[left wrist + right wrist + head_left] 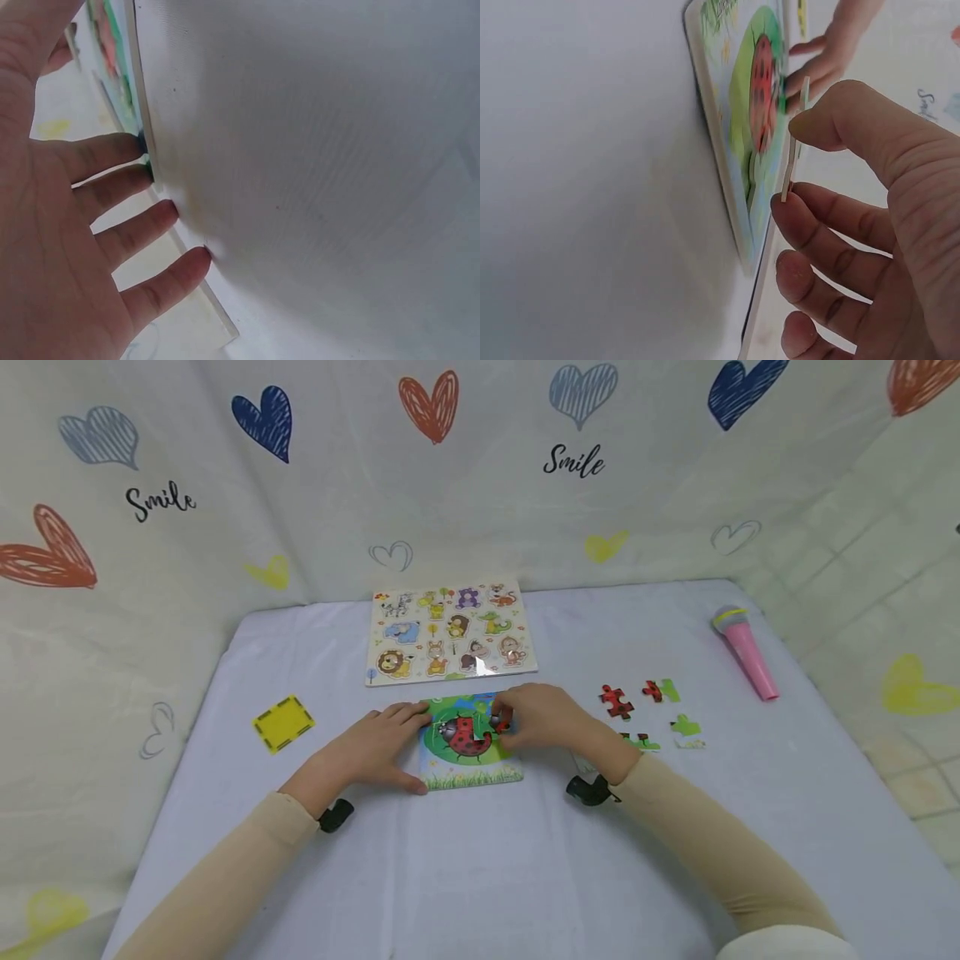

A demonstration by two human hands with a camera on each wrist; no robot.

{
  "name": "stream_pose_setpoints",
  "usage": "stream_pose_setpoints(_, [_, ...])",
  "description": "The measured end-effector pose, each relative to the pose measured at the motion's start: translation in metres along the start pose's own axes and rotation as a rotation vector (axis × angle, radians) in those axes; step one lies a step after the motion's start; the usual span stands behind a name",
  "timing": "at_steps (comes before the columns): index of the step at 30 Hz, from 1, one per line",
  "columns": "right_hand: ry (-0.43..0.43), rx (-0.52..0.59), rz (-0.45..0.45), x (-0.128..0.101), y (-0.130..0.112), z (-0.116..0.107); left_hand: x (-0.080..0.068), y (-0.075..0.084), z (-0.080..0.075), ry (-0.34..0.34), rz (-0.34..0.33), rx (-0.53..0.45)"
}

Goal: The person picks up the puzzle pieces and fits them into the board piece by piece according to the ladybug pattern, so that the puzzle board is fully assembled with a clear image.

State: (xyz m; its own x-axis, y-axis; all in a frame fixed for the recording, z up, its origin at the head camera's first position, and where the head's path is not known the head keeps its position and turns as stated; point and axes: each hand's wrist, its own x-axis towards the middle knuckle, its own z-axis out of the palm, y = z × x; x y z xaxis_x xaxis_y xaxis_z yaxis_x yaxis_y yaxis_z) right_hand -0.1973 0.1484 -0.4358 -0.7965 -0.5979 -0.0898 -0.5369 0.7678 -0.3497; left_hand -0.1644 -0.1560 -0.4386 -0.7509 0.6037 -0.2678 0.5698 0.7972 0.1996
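The right hand [870, 225] holds a jigsaw piece [793, 142] in a narrow grip, thumb on one flat face and a fingertip under the lower edge, so the piece stands edge-on in the right wrist view. In the head view that piece [501, 718] shows red and dark and sits right over the ladybird puzzle [468, 742], at its upper right part, close to the printed ladybird.

The piece looks thin, flat, stiff and very light, probably card or thin wood. I judge it will not bend much, but its small faces could slip or twist between the fingers, so the best hold is by the edges or a light pinch across the faces, leaving the tabs free.

The left hand [378, 747] lies flat with fingers straight, its fingertips [169, 214] touching the left edge of the ladybird puzzle and bracing it on the table [480, 860]. The puzzle board is a thin, rigid tray that would likely slide on the smooth cloth if it were not steadied.

To the right of the ladybird puzzle lie loose pieces [648, 714], red and green, apart from one another. Just beyond the ladybird puzzle lies an animal peg puzzle [448, 631]. To its left sits a yellow card [283, 723], and far to its right a pink toy microphone [746, 653].
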Motion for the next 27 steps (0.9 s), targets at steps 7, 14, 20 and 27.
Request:
stream_pose_setpoints(7, [-0.020,-0.009,-0.062,0.013,-0.018,0.011,0.003,0.001,-0.001,0.004,-0.004,-0.001])
stream_pose_setpoints(14, [-0.014,-0.024,-0.144,0.024,-0.034,0.020,0.004,-0.001,-0.001,0.005,-0.002,0.010])
stream_pose_setpoints(20, [-0.010,-0.067,-0.152,0.032,-0.043,0.026,0.004,0.000,-0.002,0.020,-0.004,-0.005])
stream_pose_setpoints(27, [-0.026,-0.068,-0.142,0.036,-0.051,0.026,0.006,0.003,-0.001,0.053,-0.015,0.026])
